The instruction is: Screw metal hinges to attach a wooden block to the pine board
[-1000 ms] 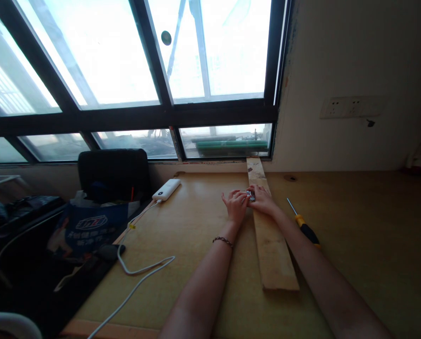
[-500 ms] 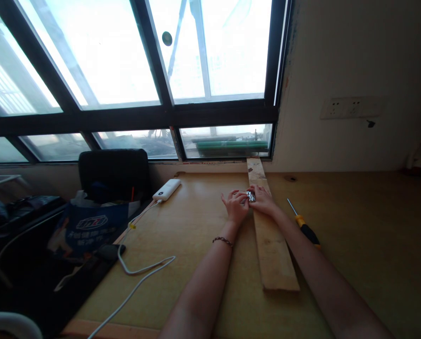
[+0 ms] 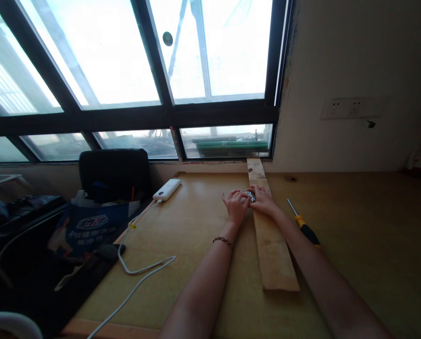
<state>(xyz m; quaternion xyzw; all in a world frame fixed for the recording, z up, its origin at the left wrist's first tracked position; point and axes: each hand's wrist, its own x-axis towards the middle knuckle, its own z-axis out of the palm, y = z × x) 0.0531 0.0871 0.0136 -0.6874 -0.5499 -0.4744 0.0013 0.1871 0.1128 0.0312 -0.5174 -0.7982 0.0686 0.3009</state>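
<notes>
At the near edge we see one yellowish wooden table [image 3: 196, 240], with one white cable [image 3: 145, 269] looping over its left side. One bracelet [image 3: 223, 241] circles our left wrist. One plank [image 3: 276, 256] lies lengthwise on the table, its square-cut end towards us. To the right of our right forearm is one screwdriver [image 3: 305, 231], its handle yellow and black, its shaft pointing away from us.

Farther up the plank, our left hand [image 3: 237, 205] and right hand [image 3: 262, 202] meet. Between them we grasp one small metal piece [image 3: 251, 196], at the plank's left edge; the fingers of both hands close on it, partly hiding it.

At the table's left edge lies one white power bank [image 3: 166, 189], the cable plugged into its near end. Beyond that edge, in dim light, one blue bag [image 3: 90, 230] stands before the back of one black chair [image 3: 113, 172]. Pale stuff fills the bag's mouth; we cannot tell what lies deeper.

The plank's far end reaches the foot of a bright, dark-framed window [image 3: 214, 56], with green rods [image 3: 231, 146] behind its lower glass. On the shadowed wall [image 3: 337, 56] to the right, we make out two sockets [image 3: 345, 108] side by side.
</notes>
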